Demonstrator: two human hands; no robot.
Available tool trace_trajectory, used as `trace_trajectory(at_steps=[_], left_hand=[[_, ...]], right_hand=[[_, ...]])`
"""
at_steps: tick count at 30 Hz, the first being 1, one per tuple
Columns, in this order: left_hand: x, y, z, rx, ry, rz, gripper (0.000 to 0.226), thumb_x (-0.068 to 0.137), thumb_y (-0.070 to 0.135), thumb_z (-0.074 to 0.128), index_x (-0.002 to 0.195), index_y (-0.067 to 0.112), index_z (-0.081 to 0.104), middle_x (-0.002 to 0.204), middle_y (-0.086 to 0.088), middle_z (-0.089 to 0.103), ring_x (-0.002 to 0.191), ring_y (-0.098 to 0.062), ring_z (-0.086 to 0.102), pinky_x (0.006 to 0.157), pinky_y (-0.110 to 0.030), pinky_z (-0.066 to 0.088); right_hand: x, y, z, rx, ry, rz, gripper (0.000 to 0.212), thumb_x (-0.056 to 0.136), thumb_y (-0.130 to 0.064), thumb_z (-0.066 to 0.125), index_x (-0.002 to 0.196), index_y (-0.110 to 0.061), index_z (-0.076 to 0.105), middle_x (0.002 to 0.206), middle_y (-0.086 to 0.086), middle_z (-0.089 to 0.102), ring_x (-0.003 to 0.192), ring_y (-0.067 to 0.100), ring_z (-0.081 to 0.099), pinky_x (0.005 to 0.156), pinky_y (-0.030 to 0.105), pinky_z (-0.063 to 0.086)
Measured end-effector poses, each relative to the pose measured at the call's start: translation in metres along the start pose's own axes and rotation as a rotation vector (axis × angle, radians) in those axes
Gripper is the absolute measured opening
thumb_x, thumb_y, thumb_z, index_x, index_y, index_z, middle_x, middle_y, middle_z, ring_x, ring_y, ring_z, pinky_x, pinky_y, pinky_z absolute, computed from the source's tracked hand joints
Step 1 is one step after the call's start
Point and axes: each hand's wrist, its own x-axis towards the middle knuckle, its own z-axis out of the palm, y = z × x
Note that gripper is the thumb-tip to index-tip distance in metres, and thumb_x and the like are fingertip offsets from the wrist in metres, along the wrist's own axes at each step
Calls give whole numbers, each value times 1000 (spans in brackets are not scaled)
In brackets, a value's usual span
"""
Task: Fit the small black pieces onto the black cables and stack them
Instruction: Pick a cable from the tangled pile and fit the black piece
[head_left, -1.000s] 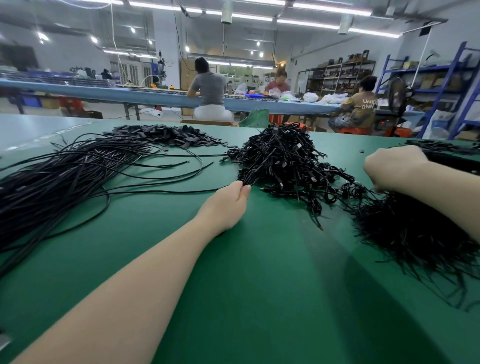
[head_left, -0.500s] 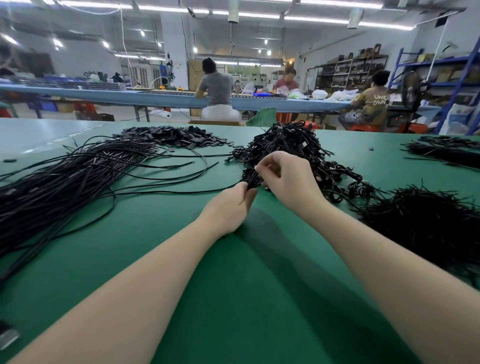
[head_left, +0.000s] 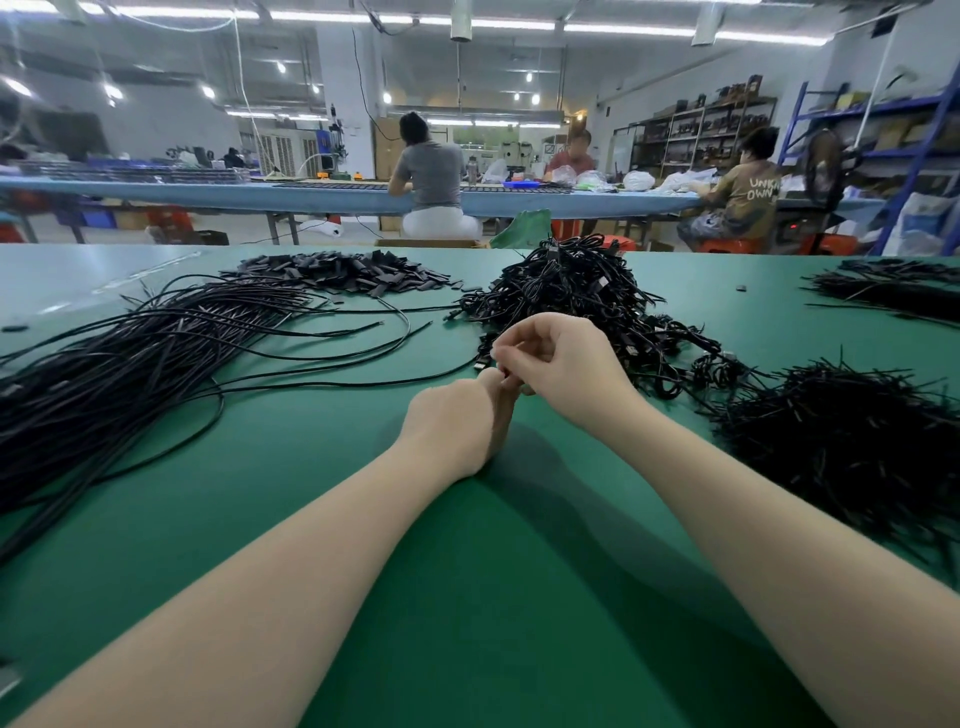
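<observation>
Fitting in progress: small piece hidden inside the fingers, too small to see. Right hand (head_left: 563, 366) curled in a pinching grip, left hand (head_left: 454, 428) curled just beside, fingertips touching; what is pinched, cannot tell. Behind them a pile of finished cables (head_left: 576, 293). Still left: many loose cables (head_left: 130, 364) and the heap of pieces (head_left: 353, 270) on the worktop (head_left: 467, 597).
</observation>
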Motion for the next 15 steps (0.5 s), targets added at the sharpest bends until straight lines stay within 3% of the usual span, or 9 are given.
trace_trajectory(at_steps=[5,7,9,11,15], left_hand=[[1,6,-9,314,116,331,31,101,36,37,106,13,57,89,-2,69,82,-28,67,65,-31,28],[1,3,-18,285,221,500,28,94,33,54,93,7,63,74,-5,68,65,-27,66,59,-30,34],[-1,1,-23,203,334,599,28,93,31,51,82,8,64,64,-2,64,56,-27,62,54,-30,40],[-5,4,-25,68,392,603,34,95,30,39,78,9,59,64,-3,61,57,-28,58,56,-33,43],[-9,14,-25,-329,361,363,32,98,33,34,82,9,49,59,7,48,52,-28,47,52,-32,26]], right_hand=[[21,-24,-33,-420,-343,-154,14,78,-13,73,86,-24,73,76,-9,71,69,2,65,65,11,50],[33,-29,-53,-385,-489,-67,13,77,-15,77,82,-26,71,78,-8,72,71,2,65,68,13,52],[38,-25,-70,-196,-616,139,16,76,-12,78,80,-22,66,78,-5,70,72,7,65,70,19,53],[36,-15,-76,79,-644,324,19,71,-11,77,77,-19,61,74,-1,65,71,13,63,73,25,54],[22,13,-57,712,-493,486,19,70,-11,70,78,-22,56,70,-2,66,66,12,66,75,27,56]])
